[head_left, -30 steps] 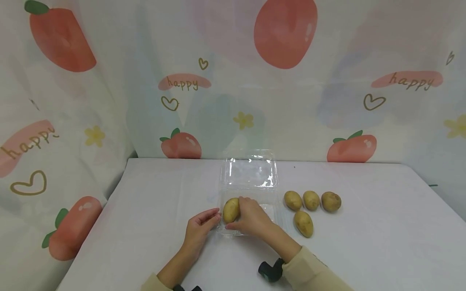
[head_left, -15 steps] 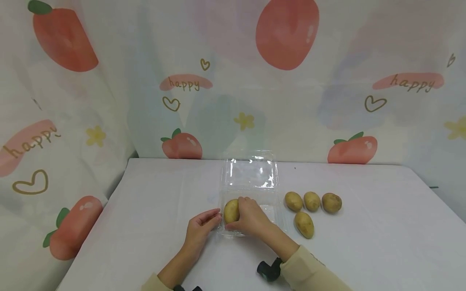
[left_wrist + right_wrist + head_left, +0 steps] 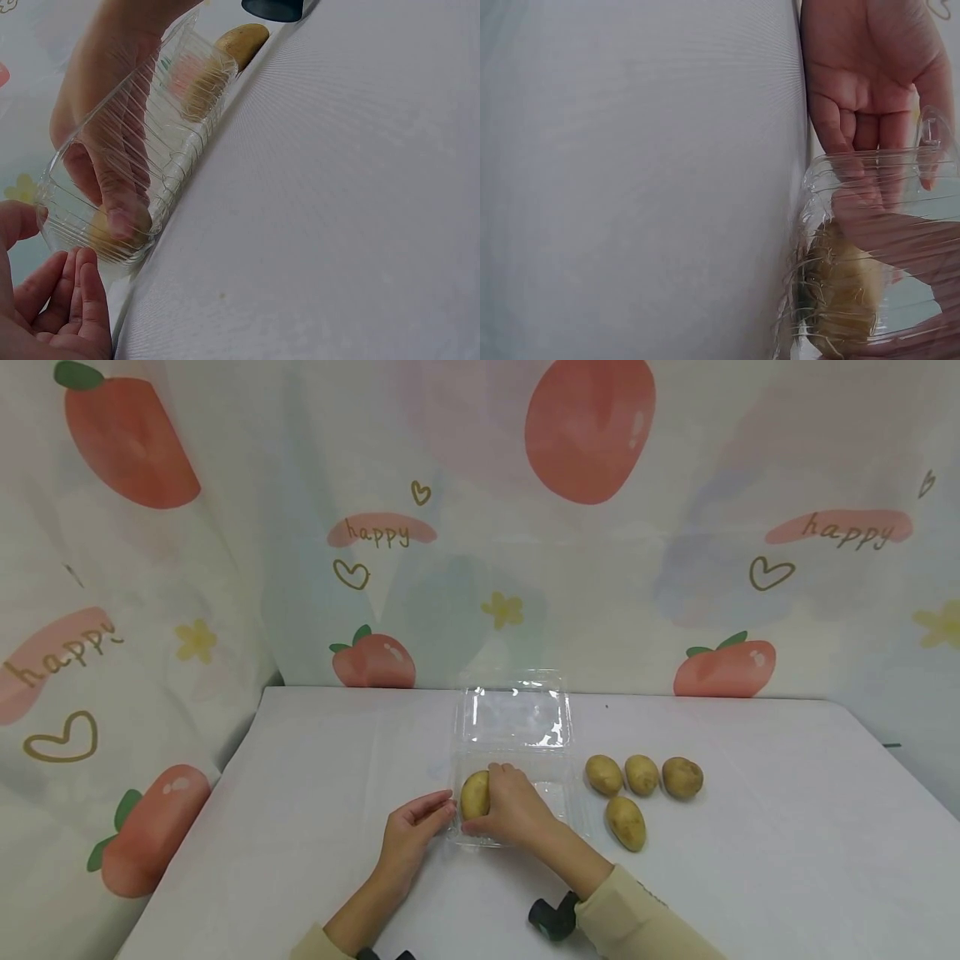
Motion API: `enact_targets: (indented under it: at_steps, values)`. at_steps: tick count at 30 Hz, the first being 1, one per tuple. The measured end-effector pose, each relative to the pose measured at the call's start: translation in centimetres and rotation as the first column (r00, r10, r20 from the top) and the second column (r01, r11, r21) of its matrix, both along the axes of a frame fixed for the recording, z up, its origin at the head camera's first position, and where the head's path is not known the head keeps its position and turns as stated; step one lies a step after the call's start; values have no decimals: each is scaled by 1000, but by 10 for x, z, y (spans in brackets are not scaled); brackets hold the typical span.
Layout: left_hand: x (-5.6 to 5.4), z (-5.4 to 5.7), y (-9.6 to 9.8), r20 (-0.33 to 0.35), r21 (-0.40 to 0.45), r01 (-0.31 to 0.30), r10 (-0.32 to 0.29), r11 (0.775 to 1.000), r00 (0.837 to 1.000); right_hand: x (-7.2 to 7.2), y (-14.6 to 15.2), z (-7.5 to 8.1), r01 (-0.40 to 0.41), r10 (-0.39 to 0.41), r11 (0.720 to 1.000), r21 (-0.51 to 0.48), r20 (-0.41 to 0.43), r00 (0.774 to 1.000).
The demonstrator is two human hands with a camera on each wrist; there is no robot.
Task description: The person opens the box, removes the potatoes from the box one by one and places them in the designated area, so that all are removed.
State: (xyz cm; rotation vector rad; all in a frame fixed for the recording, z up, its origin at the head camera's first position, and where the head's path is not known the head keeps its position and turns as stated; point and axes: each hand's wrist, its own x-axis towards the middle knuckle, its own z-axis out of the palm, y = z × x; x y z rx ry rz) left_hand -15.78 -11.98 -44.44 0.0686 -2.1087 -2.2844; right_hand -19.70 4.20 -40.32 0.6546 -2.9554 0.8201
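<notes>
A clear plastic clamshell box [image 3: 555, 795] lies on the white table, its lid [image 3: 513, 714] folded back. Inside its left end is a yellow-brown potato [image 3: 474, 795], gripped between the thumb and fingers of my right hand [image 3: 519, 807]. In the left wrist view that thumb presses the potato [image 3: 112, 234], seen through the ribbed plastic wall. My left hand [image 3: 412, 832] is at the box's left side, its fingers nearly straight and touching the outer wall, the thumb up near the rim. In the right wrist view, the left hand [image 3: 874, 82] shows palm and fingers against the wall.
Right of the box, three potatoes [image 3: 642, 775] sit in a row, and another potato [image 3: 626, 823] lies in front of them. A black device [image 3: 555, 917] is by the right wrist. A fruit-printed cloth [image 3: 600, 610] hangs behind the table.
The right hand and the gripped potato have shifted only very slightly inside the box. The left hand, the box and the other potatoes look the same.
</notes>
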Motion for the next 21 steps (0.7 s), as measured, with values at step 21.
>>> enact_targets:
  at_steps: [21]
  values:
    - [-1,-2,0,-4,4,-2,2,1000,1000,-5,0,-1,-49,53,996,77,-50,997]
